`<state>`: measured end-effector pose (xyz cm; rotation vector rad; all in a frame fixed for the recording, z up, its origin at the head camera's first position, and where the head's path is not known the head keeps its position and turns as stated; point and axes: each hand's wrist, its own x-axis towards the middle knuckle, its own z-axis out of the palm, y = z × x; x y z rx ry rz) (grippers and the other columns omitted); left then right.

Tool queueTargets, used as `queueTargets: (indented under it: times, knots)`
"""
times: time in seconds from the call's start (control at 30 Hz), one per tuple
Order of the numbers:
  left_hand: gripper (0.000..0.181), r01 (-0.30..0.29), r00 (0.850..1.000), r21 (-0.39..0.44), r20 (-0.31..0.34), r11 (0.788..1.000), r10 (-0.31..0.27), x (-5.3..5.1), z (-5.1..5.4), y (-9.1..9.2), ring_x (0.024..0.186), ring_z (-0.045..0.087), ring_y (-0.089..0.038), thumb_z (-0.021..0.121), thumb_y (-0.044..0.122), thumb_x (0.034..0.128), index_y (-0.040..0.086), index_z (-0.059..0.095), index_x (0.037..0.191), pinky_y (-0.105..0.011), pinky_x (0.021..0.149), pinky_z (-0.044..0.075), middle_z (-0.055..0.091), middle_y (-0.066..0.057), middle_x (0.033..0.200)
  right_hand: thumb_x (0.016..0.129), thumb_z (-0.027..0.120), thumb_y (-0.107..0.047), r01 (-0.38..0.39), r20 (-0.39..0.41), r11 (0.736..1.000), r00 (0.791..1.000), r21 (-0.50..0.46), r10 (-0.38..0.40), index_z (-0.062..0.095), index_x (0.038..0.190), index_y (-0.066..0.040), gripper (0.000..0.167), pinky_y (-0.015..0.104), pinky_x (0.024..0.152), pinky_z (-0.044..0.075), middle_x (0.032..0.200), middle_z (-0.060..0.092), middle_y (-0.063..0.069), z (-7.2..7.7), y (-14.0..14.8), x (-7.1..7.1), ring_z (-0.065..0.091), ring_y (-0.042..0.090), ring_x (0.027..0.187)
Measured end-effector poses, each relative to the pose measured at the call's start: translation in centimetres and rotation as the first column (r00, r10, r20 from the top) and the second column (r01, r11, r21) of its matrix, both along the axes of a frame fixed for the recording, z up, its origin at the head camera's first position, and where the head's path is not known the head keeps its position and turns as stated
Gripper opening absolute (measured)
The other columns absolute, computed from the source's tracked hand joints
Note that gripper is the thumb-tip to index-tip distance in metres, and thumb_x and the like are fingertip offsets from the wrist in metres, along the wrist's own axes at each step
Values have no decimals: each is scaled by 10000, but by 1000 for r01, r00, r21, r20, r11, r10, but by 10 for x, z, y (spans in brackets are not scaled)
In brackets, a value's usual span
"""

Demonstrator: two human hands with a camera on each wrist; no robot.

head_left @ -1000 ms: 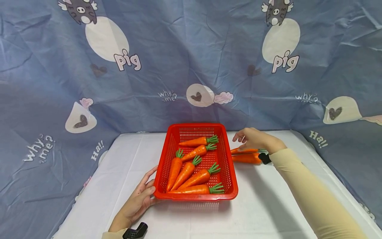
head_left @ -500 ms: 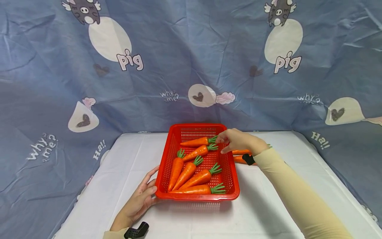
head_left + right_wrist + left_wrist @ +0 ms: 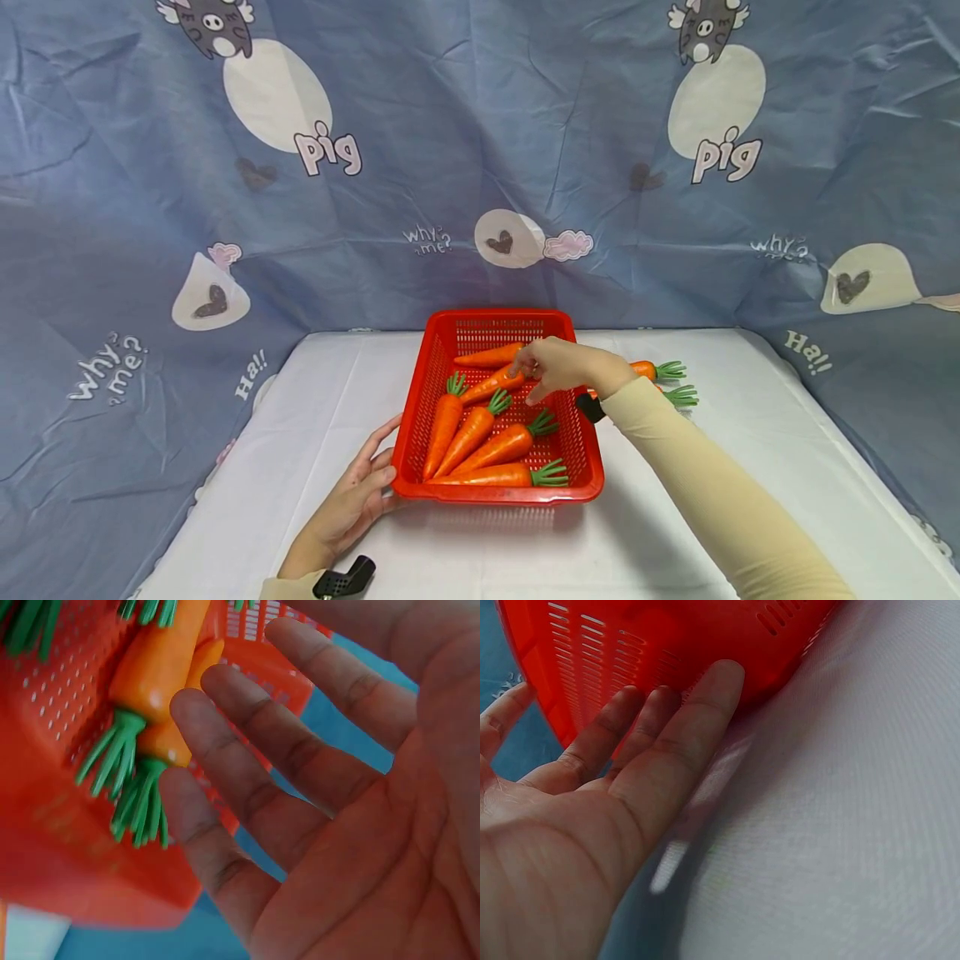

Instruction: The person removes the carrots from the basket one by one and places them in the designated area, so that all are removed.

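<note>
A red plastic basket point(image 3: 498, 495) with perforated walls holds several orange carrots point(image 3: 501, 447) with green tops. At its near left corner my left hand point(image 3: 347, 502) touches the outer wall, its fingers extended; the left wrist view shows these fingers point(image 3: 622, 712) against the red plastic. Inside the basket's right half, my right hand point(image 3: 561, 365) hovers just above the carrots at the back, covering their green tops in the head view. Nothing is in its grasp. In the right wrist view its fingers point(image 3: 255, 769) are spread apart, beside the carrot tops point(image 3: 140, 799).
Two more carrots point(image 3: 678, 396) lie on the white tablecloth point(image 3: 675, 508) to the right of the basket, partly hidden behind the right forearm. A blue patterned cloth point(image 3: 420, 150) hangs at the back and sides.
My right hand has moved left, from above the carrots on the tablecloth to over the basket, carrying nothing. My left hand stays at the basket's corner.
</note>
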<state>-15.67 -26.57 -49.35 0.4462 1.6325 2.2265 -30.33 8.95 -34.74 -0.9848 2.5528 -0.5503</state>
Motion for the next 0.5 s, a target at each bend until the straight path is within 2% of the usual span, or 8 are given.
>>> queueTargets:
  times: [0.17, 0.23, 0.5]
  knots:
    - [736, 5, 1000, 2, 0, 1000, -5, -1, -1, -1, 1376, 624, -175, 465, 79, 1110, 293, 127, 1727, -494, 1052, 581, 530, 14, 1578, 875, 895, -146, -22, 11, 999, 1000, 49, 21, 749, 1280, -70, 437, 333, 959, 594, 1243, 759, 127, -5, -18, 6, 681, 294, 1173]
    - [734, 4, 1000, -3, -6, 1000, -4, -1, -1, -1, 1376, 624, -178, 468, 84, 1110, 289, 128, 1728, -490, 1051, 582, 531, 12, 1580, 868, 903, -151, -33, 8, 998, 999, 60, 33, 753, 1259, -71, 426, 329, 953, 598, 1225, 765, 120, -8, -24, 8, 685, 274, 1148]
    - [729, 12, 1000, 6, -15, 1000, -12, 1, 1, 0, 1373, 627, -187, 469, 81, 1109, 278, 135, 1726, -485, 1049, 584, 538, 5, 1574, 856, 906, -110, -19, 81, 996, 997, 88, 12, 749, 1271, -103, 444, 340, 963, 596, 1267, 753, 95, -20, -44, 12, 690, 261, 1146]
